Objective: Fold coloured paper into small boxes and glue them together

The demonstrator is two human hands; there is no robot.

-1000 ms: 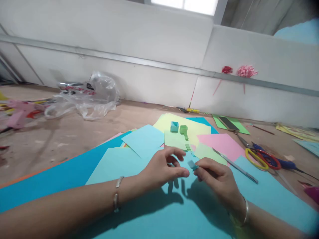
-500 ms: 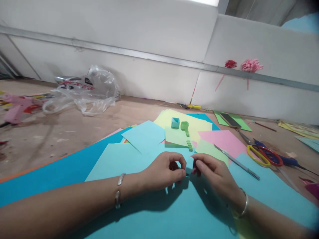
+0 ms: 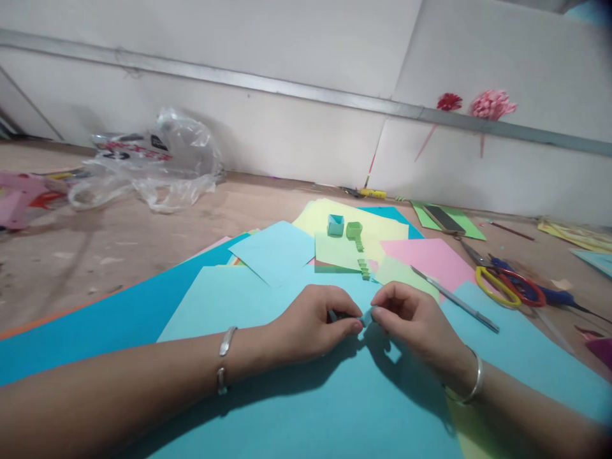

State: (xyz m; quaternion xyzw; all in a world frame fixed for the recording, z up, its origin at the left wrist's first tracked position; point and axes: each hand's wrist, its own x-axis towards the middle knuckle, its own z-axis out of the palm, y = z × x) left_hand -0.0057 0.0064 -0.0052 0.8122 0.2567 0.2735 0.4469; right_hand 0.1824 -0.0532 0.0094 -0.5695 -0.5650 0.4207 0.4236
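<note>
Between my fingertips is a small light blue paper strip (image 3: 367,317), held just above a large light blue sheet (image 3: 306,408). My left hand (image 3: 325,322) pinches its left end with thumb and forefinger. The right end is pinched by my right hand (image 3: 414,322). Most of the strip is hidden by the fingers. Beyond the hands, a small open blue paper box (image 3: 335,224) and a small green paper box (image 3: 354,230) stand on pale sheets, and folded green paper strips (image 3: 364,269) lie in front of them.
To the right lie a craft knife (image 3: 456,299), scissors (image 3: 500,287) with yellow and red handles, and a phone (image 3: 444,218). A clear plastic bag (image 3: 162,162) and a pink glue gun (image 3: 19,197) are at the left. Paper flowers (image 3: 492,105) are at the wall.
The hands have come closer together, and the paper piece between them now sits tilted in both pinches. The view has shifted slightly, so the background appears higher.
</note>
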